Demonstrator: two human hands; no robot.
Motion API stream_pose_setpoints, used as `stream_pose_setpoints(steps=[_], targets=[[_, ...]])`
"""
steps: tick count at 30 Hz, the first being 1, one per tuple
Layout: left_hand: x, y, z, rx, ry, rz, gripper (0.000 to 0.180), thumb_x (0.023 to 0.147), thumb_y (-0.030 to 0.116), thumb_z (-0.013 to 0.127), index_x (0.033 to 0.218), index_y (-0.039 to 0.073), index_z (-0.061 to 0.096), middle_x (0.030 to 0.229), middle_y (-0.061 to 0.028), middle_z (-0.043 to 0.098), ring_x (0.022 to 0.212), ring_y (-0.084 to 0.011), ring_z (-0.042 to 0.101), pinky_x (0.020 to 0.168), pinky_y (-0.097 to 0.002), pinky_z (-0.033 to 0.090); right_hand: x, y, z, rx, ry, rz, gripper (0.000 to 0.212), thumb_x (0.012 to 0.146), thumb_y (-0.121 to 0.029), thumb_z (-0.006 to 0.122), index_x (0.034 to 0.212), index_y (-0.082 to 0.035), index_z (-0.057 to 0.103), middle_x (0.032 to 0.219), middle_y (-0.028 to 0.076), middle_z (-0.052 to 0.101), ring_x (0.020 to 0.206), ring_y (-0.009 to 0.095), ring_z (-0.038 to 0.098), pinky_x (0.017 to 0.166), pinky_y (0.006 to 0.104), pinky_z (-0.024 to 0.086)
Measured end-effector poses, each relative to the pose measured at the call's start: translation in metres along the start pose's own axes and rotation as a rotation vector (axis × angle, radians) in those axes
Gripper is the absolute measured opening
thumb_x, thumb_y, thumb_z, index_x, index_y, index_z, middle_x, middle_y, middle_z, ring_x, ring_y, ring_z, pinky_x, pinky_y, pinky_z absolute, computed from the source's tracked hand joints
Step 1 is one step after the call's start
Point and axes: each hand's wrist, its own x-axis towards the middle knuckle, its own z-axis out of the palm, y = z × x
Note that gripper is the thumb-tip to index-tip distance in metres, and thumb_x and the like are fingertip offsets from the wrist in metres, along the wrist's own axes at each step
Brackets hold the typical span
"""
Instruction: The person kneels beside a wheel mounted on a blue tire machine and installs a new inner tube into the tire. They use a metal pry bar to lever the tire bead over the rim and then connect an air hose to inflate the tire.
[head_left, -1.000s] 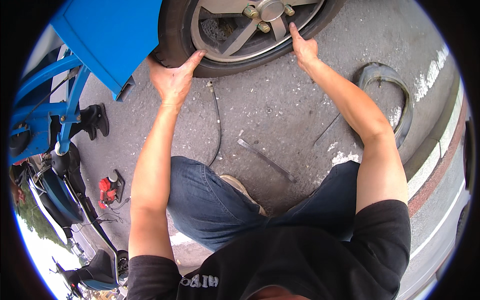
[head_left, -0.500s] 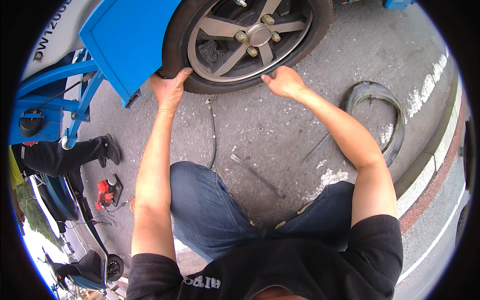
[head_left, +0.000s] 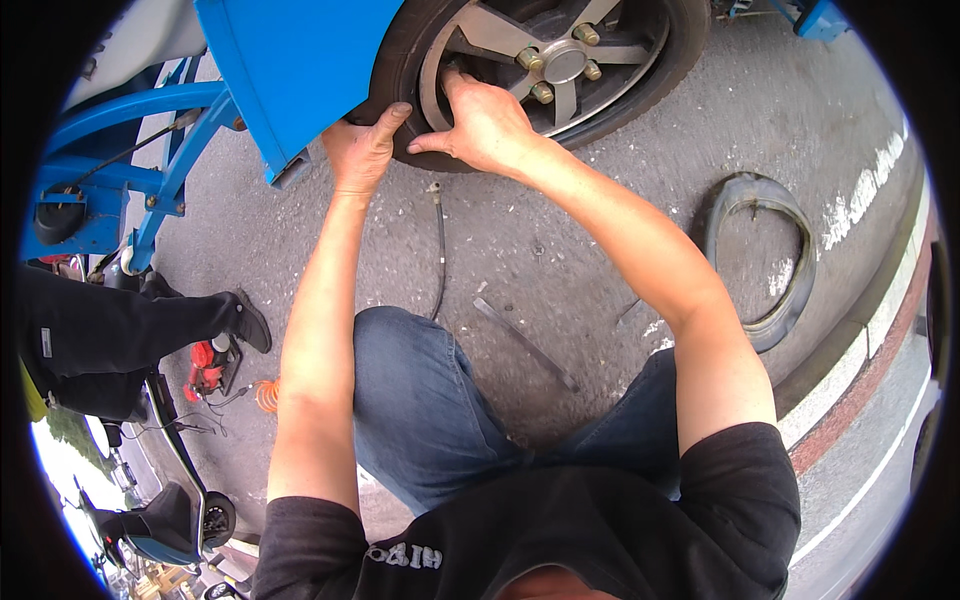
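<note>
The left grip (head_left: 362, 155) bears on the lower left edge of the tyre (head_left: 690, 45), its thumb raised against the sidewall and its fingers hidden behind the rubber, so I cannot tell how firmly it closes. The right grip (head_left: 490, 125) crosses in just beside it, thumb spread well apart from the fingers, which reach over the rim into an opening between the spokes; the fingertips are hard to make out. The wheel (head_left: 565, 66) is thus directly at both grips, its hub and brass-coloured nuts up and to the right of them. The step in hand looks like steadying or feeling the wheel at this edge, and the next move seems to call for a sure hold on tyre and rim together, with fingers kept clear of the spokes. Just left of and above the left grip hangs a blue panel (head_left: 300, 60); below the grips, toward the person, lies a black hose (head_left: 441, 250), its fitting near the tyre. Farther below lies a flat metal bar (head_left: 525, 342). Well right of the right grip rests a dark rubber ring (head_left: 800, 250); far lower left are a red tool (head_left: 207, 368) and a co-worker's leg (head_left: 150, 325).
</note>
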Motion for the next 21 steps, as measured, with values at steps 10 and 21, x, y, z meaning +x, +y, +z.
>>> stream_pose_setpoints(steps=[10,21], targets=[[-0.017,-0.006,-0.012,0.182,0.006,-0.094,0.070,0.097,0.057,0.067,0.129,-0.004,0.057,0.122,-0.0211,0.065,0.106,-0.0290,0.063,0.096,-0.0395,0.050,0.016,0.001,0.012,0.182,0.113,0.014,0.077,0.067,-0.041,0.096,0.112,0.011,0.062,0.098,0.027,0.074,0.092,0.039,0.074,0.080,0.0425,0.059],[-0.034,0.014,0.008,0.170,0.046,-0.148,0.073,0.105,0.059,0.050,0.133,-0.008,0.052,0.127,-0.0201,0.063,0.118,-0.0278,0.058,0.103,-0.0376,0.044,0.033,-0.015,-0.028,0.524,0.084,0.054,0.041,0.074,-0.027,0.095,0.086,0.005,0.070,0.069,0.010,0.073,0.059,0.015,0.072,0.056,0.0277,0.057]])
